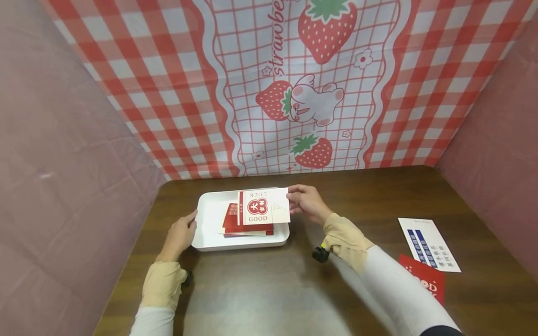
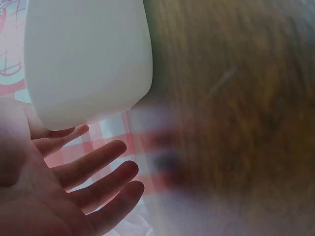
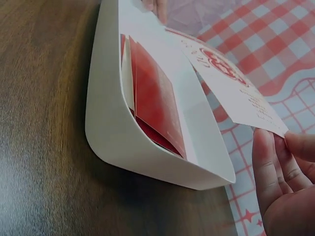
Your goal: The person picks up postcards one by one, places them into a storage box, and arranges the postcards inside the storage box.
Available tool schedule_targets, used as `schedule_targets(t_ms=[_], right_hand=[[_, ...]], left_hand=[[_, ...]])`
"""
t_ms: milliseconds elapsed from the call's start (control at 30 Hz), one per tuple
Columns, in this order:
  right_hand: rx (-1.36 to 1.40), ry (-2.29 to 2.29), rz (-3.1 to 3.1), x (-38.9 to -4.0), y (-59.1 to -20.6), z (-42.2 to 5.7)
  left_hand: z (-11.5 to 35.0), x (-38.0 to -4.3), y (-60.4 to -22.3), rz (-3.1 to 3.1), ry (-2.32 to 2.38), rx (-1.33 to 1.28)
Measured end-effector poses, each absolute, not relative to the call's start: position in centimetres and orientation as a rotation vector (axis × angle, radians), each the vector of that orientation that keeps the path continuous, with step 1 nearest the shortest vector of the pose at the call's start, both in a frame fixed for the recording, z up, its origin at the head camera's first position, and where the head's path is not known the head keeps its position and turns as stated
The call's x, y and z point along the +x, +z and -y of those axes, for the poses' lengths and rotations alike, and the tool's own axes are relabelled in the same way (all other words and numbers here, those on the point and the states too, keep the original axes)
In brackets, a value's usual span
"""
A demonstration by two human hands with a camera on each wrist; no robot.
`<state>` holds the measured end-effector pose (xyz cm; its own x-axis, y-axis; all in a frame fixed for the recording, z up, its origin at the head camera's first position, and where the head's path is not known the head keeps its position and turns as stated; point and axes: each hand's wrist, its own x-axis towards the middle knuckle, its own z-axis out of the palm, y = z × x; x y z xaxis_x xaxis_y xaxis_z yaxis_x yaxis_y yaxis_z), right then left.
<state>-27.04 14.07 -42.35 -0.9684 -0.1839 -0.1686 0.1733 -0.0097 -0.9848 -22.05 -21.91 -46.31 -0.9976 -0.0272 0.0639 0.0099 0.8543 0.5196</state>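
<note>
A white card with red print and the word GOOD (image 1: 263,207) is held over the right part of a shallow white tray (image 1: 207,228). My right hand (image 1: 308,204) pinches its right edge between thumb and fingers, clearly seen in the right wrist view (image 3: 290,182). Beneath it, several red and white paper pieces (image 3: 157,98) lie overlapped inside the tray. At the tray's left end, my left hand (image 1: 180,235) touches the rim. Its fingers are spread and fairly straight under the tray's end in the left wrist view (image 2: 98,172).
On the right side of the brown wooden table (image 1: 252,289) lie a white card with blue bars (image 1: 428,245) and a red card (image 1: 430,282) partly overlapping. A checkered strawberry cloth (image 1: 273,116) hangs behind. Pink sheets (image 1: 75,163) stand at both sides.
</note>
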Motion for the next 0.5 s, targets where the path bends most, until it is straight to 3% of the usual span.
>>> schedule_targets(t_ms=[500], right_hand=[[0.063, -2.044, -2.023, -27.4, -43.8, -10.8]], left_hand=[[22.0, -22.0, -46.2, 2.944, -0.833, 0.006]])
